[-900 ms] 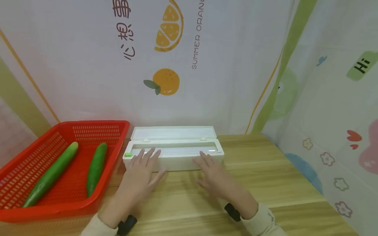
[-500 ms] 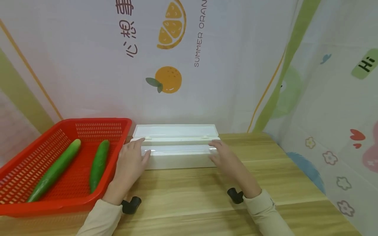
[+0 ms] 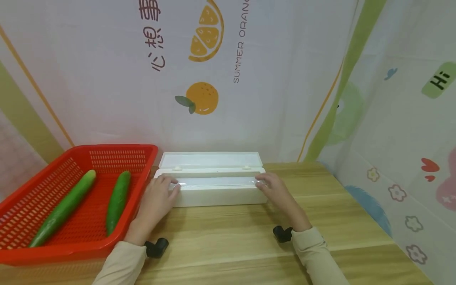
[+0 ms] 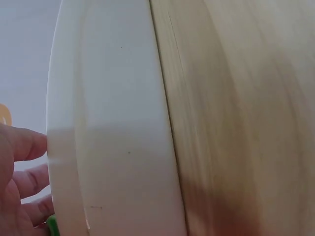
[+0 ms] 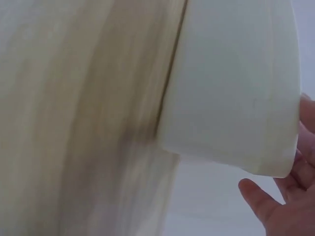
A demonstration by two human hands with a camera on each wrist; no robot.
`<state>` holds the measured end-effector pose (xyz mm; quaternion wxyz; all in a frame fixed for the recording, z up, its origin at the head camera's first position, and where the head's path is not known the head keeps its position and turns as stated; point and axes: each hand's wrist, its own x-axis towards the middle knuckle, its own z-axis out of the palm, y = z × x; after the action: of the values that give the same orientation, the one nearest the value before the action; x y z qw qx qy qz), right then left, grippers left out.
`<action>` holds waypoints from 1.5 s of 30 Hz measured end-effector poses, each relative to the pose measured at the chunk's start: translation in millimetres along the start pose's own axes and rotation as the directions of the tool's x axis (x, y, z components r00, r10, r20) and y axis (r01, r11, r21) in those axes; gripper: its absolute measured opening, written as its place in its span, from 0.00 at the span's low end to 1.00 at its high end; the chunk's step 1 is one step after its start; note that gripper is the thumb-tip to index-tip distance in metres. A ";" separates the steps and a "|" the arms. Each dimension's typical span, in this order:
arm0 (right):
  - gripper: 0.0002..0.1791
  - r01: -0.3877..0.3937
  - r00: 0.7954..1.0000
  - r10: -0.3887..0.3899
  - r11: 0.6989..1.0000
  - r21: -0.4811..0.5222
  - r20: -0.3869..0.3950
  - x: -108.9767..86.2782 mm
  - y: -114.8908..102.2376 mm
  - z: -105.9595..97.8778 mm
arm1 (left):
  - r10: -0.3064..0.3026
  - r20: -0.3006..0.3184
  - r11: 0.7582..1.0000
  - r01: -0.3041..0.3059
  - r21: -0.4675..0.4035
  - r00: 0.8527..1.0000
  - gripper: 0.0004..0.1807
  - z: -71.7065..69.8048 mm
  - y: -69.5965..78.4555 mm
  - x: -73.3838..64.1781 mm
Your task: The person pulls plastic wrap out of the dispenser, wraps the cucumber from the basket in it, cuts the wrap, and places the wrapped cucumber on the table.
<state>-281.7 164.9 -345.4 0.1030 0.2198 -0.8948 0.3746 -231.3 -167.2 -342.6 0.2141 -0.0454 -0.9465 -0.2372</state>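
A long white box (image 3: pixel 213 197), which looks like a cling film dispenser, stands on the table with its lid (image 3: pixel 210 159) tipped up at the back. A glossy white roll or film (image 3: pixel 213 182) shows in its opening. My left hand (image 3: pixel 156 200) rests at the box's left end, thumb and fingers loosely bent over the top edge; a green slider (image 4: pixel 52 225) is beside these fingers. My right hand (image 3: pixel 276 190) lies at the right end, fingers bent over the top. In the right wrist view one fingertip (image 5: pixel 248 187) stands apart, just off the box's end. Whether the fingertips pinch film I cannot tell.
A red plastic basket (image 3: pixel 85 251) stands on the left, close to my left forearm, with a long cucumber (image 3: pixel 64 208) and a shorter cucumber (image 3: pixel 118 202) inside. The wooden table (image 3: pixel 221 241) meets a printed curtain (image 3: pixel 270 99) behind the box.
My hands have moved outward from above the box's front edge to its two ends, and the fingers have bent. Over the last half second they hold nearly the same place.
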 end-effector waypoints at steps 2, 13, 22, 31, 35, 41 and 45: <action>0.14 -0.002 1.000 0.002 1.000 -0.007 -0.002 0.9 0.8 -0.7 | -0.010 0.006 1.000 0.010 -0.024 1.000 0.13 0.9 -0.8 0.5; 0.11 -0.081 0.995 0.078 0.996 0.040 0.069 12.9 -2.8 -9.8 | -0.115 0.055 0.988 0.120 -0.096 0.992 0.13 -1.2 1.3 9.6; 0.09 -0.096 0.995 0.098 0.993 -0.062 0.025 17.6 -15.6 -2.3 | -0.191 0.081 0.974 0.199 -0.107 0.978 0.14 -3.9 2.4 13.2; 0.08 -0.114 0.993 0.106 0.982 -0.150 -0.060 21.1 -18.1 4.8 | -0.173 0.033 0.978 0.176 -0.109 0.984 0.14 -0.4 5.2 18.0; 0.08 -0.098 0.994 0.086 0.979 -0.181 -0.072 20.2 -18.8 4.8 | -0.157 0.002 0.984 0.157 -0.085 0.988 0.14 0.8 6.3 19.2; 0.08 -0.073 0.989 0.044 0.975 -0.210 -0.142 18.0 -21.5 3.9 | -0.089 -0.078 0.994 0.083 -0.074 0.993 0.13 2.1 6.3 20.4; 0.08 -0.061 0.985 0.032 0.983 -0.175 -0.167 16.9 -22.9 2.9 | -0.032 -0.127 0.998 0.026 -0.055 0.991 0.11 3.3 6.3 20.0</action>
<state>-285.9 143.2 -327.3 0.1867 0.1571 -0.9185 0.3113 -249.5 -160.4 -334.0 0.2693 -0.0222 -0.9248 -0.2680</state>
